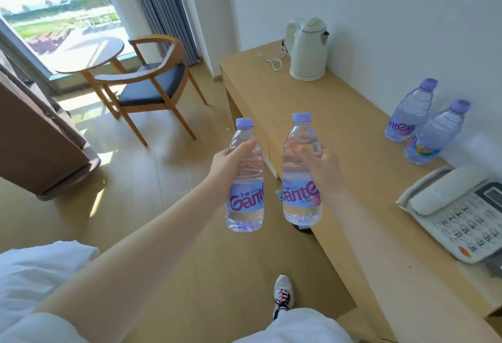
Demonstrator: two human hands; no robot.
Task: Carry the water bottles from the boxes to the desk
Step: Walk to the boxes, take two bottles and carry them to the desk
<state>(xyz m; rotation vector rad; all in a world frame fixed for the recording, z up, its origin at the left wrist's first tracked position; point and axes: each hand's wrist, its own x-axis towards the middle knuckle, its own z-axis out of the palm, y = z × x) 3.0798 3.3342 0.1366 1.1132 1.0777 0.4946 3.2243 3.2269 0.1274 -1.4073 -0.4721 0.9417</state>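
The desk [320, 114] runs along the wall on the right, its top bare between the kettle [308, 49] at the far end and the phone [461, 212] nearer the person. Two bottles [410, 114] already stand near the wall, just beside each other, caps up.

The left hand [228, 169] is wrapped around the left bottle [245, 179] at its waist; the right hand [323, 169] grips the right bottle [300, 171] the same way. Both bottles are carried in the air, the left one over the floor and the right one about at the desk's front edge, not yet set down. Each is upright, long axis near vertical, cap on top, label facing the camera.

The step in hand looks like the approach to set them down. It would go best by keeping the bottles vertical, bringing them over the open wood left of the standing pair, lowering each flat on its base clear of the edge, and letting go only once they stand steady.
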